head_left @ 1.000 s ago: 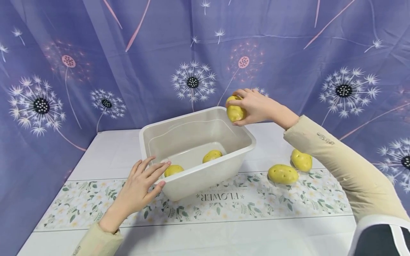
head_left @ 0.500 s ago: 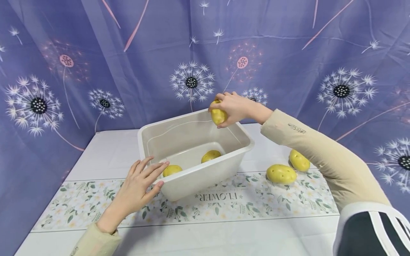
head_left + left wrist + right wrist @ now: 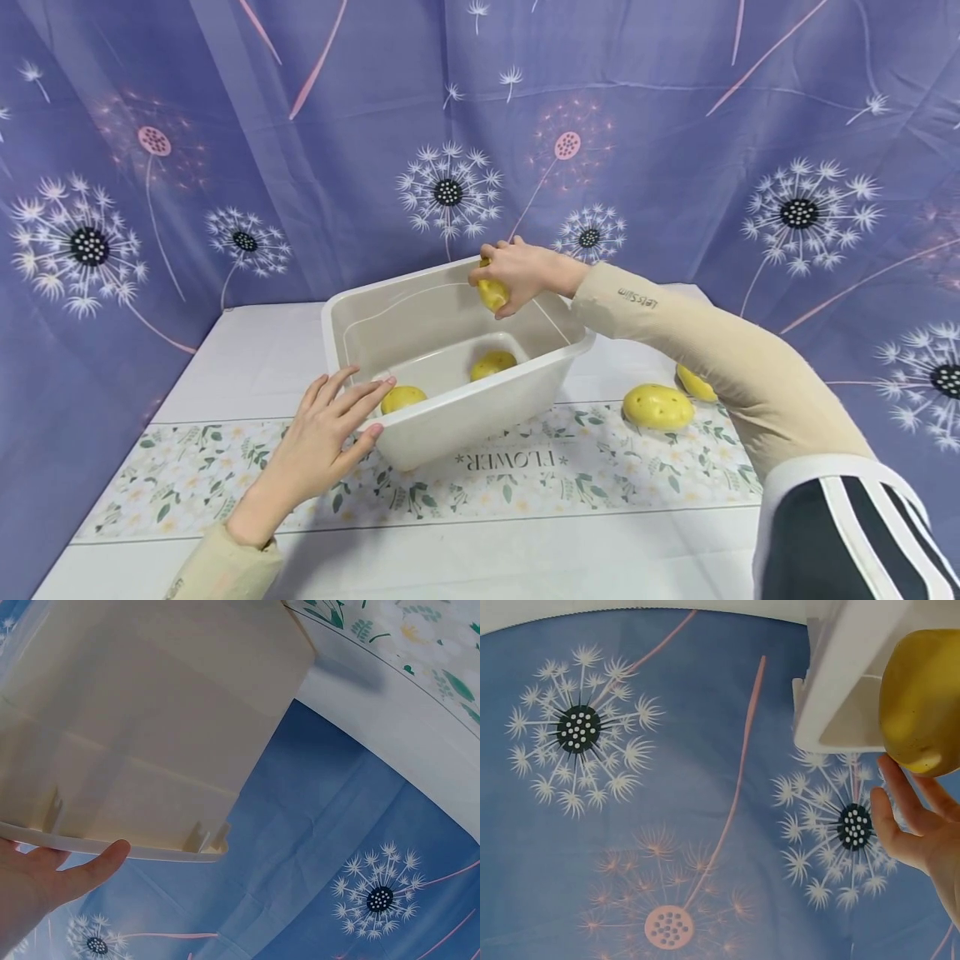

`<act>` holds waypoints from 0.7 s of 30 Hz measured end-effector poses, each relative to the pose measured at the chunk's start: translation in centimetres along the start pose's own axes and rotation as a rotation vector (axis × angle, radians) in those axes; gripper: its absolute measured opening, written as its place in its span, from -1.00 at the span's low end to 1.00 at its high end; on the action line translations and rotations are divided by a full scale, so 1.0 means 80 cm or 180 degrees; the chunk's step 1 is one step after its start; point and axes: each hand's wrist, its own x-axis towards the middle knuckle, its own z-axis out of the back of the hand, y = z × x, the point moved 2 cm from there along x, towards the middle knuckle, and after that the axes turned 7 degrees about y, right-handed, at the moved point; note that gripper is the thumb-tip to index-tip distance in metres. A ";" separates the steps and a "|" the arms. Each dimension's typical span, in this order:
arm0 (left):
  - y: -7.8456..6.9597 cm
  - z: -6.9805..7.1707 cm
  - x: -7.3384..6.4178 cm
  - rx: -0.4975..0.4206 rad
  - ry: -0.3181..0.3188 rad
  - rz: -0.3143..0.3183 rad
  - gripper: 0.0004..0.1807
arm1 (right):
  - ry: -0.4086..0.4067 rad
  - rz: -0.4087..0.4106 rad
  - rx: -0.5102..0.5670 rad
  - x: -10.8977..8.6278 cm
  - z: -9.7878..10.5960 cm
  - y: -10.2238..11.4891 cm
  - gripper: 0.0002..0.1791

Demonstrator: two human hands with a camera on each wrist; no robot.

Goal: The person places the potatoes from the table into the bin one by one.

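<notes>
My right hand [image 3: 521, 273] grips a yellow potato [image 3: 492, 294] over the far right part of a light grey plastic tub [image 3: 480, 421]. The right wrist view shows that potato [image 3: 922, 705] large beside the tub's corner, with the fingers against its underside. Two potatoes lie inside the tub: one [image 3: 403, 397] at the near left, another [image 3: 493, 364] near the middle right. My left hand [image 3: 318, 437] rests on the tub's near left corner, fingers spread over the rim. In the left wrist view its thumb lies along the rim [image 3: 172, 853], and the other fingers are mostly hidden.
To the right of the tub, a potato [image 3: 658, 407] lies on the flowered table cover [image 3: 510, 492]. Another potato [image 3: 696, 383] just behind it is partly covered by my right sleeve [image 3: 697, 342]. A blue dandelion-print curtain [image 3: 360, 167] hangs close behind the table.
My right hand has carried its potato left and lower, from above the tub's right rim to over its inside. The left hand has stayed on the rim.
</notes>
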 end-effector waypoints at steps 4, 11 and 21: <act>0.000 0.000 0.000 -0.0003 -0.0003 -0.0002 -0.48 | 0.0110 -0.0009 -0.0035 0.002 -0.004 -0.002 -0.31; 0.000 0.000 0.001 0.0012 -0.0020 -0.0021 -0.49 | 0.0132 0.0037 -0.0058 0.006 -0.014 -0.001 -0.34; -0.001 -0.001 0.001 -0.0012 -0.0017 -0.0019 -0.49 | 0.0207 0.0105 -0.0092 0.006 -0.026 -0.005 -0.31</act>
